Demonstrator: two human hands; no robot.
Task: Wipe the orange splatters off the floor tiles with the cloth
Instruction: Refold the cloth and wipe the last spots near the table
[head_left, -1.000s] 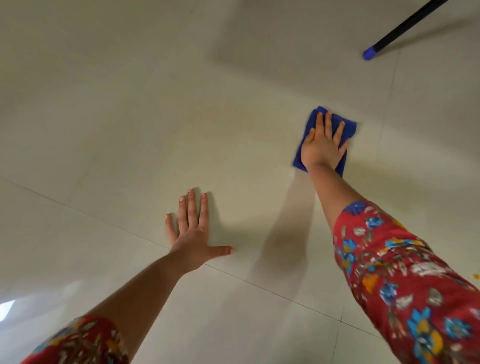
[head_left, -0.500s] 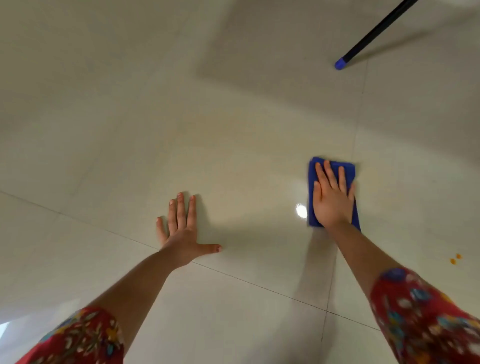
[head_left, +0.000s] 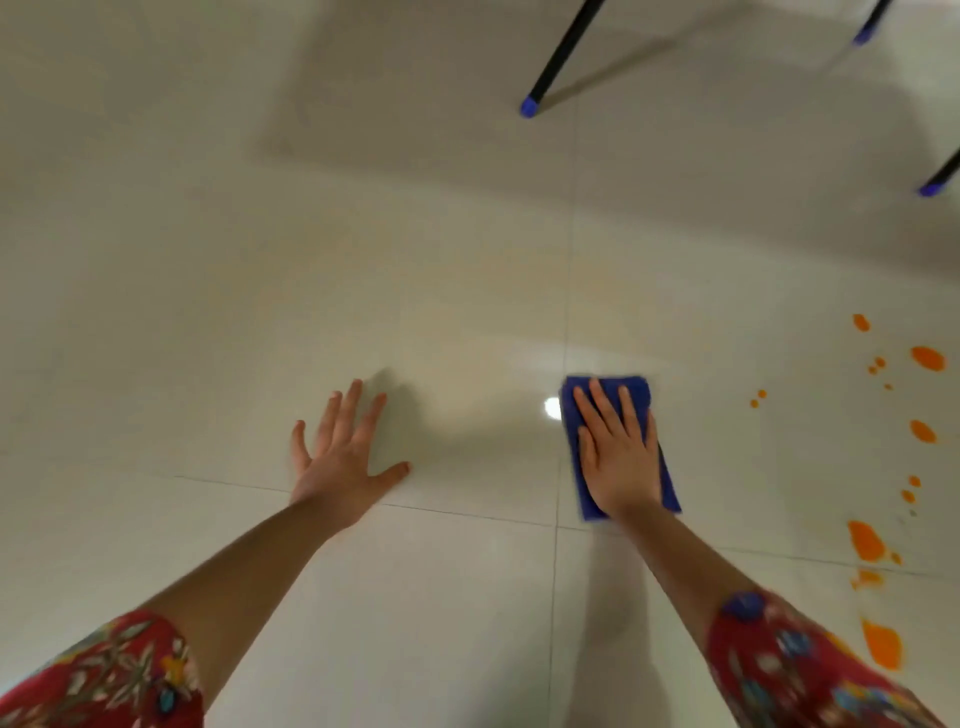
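Our right hand (head_left: 621, 457) lies flat, fingers spread, pressing the folded blue cloth (head_left: 571, 415) to the floor tiles (head_left: 208, 312); our left hand (head_left: 340, 462) braces open-palmed, holding nothing. We judge the wiping mid-course: the orange splatters (head_left: 865, 540) lie well apart to the right, so the next stroke calls for sliding the cloth rightward. Black furniture legs (head_left: 558, 57) stand beyond, clear of that path.

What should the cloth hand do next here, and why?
Probably slide the blue cloth toward the person's right. The right hand presses it flat on tile that looks clean, while the orange splatters lie untouched further right. The left hand just braces.
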